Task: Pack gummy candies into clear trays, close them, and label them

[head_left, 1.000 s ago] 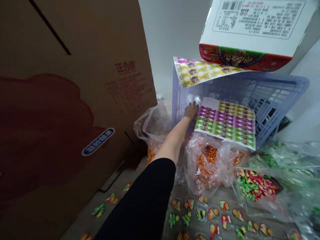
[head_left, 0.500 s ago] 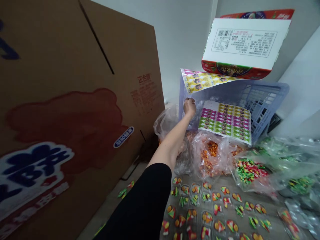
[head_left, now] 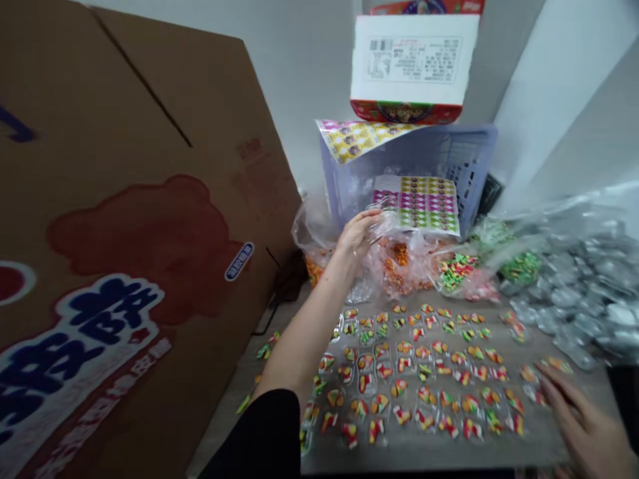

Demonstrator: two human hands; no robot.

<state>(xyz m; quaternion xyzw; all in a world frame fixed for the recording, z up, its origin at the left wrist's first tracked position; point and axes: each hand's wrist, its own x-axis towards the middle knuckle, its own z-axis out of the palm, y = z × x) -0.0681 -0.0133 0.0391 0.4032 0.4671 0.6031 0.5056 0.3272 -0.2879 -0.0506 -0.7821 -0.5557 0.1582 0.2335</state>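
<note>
Currently, I have my left hand (head_left: 355,234) closed around blurred clear plastic (head_left: 382,223), in front of the lilac basket (head_left: 424,153) and near the bagged orange pieces (head_left: 399,254). My right hand (head_left: 582,419) has loosely bent fingers beside small candy trays (head_left: 529,374) on the table (head_left: 424,456); I cannot tell whether it grips one.

Dim light, slight motion blur

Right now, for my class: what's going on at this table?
The person's left hand holds what looks like clear plastic, blurred, in front of the pale purple basket. The right hand is beside some filled trays, its grip unclear. Rows of such trays lie on the table, nearer than the bags of loose pieces.
</note>
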